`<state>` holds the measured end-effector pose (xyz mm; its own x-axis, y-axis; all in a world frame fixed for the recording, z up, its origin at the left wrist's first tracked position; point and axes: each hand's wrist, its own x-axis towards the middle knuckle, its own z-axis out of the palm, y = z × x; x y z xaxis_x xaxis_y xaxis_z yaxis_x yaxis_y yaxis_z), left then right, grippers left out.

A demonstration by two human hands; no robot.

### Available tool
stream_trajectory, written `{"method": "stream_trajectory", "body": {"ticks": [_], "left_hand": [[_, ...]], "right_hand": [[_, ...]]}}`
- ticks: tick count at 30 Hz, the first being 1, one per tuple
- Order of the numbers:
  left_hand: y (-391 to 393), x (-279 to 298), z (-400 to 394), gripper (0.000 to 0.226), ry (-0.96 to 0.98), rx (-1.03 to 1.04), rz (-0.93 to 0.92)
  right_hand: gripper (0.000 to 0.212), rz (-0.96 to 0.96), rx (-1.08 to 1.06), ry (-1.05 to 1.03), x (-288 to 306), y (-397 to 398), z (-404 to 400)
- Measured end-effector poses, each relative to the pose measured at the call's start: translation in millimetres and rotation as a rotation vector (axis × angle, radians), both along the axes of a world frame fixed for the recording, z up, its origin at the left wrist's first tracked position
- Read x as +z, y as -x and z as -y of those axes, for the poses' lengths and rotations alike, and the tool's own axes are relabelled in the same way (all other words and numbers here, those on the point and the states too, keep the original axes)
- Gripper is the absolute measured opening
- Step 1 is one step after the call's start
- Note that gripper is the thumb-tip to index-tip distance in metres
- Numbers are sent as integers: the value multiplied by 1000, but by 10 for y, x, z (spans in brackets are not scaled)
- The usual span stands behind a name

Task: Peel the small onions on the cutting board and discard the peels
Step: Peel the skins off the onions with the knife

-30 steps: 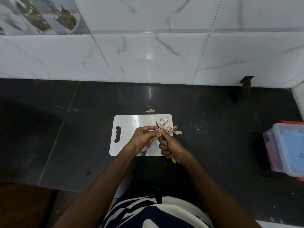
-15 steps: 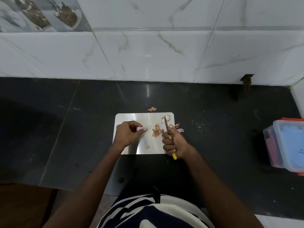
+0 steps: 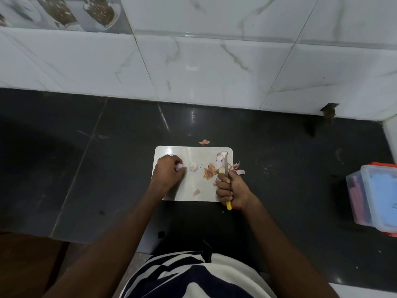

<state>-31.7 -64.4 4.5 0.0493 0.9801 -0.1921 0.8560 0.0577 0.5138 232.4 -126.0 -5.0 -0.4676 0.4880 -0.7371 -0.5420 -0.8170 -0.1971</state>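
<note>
Left hand (image 3: 168, 172) pinches small pinkish onion (image 3: 178, 167) on white cutting board (image 3: 193, 186); right hand (image 3: 233, 190) grips yellow-handled knife (image 3: 226, 166). Keep blade tip away from fingers; nick skin only.

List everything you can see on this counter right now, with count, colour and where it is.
cutting board: one, white, middle of the dark counter
peeled onion: one, pale, lying on the board beside the left hand
held onion: one, pinkish, at the left fingertips
peel pile: one, orange-brown and pink, board's right part
stray peel: one, orange, on the counter behind the board
knife: one, yellow handle, blade over the peels
plastic box: one, clear, right edge
left hand: holds an onion
right hand: grips the knife
</note>
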Motion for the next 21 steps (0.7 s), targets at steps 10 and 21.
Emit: {"method": "stream_trajectory", "body": {"ticks": [10, 21], "left_hand": [[72, -183, -20, 28, -49, -56, 94], [177, -239, -29, 24, -65, -172, 209]], "right_hand": [[61, -83, -79, -6, 43, -26, 39], [70, 77, -137, -5, 162, -4, -32]]}}
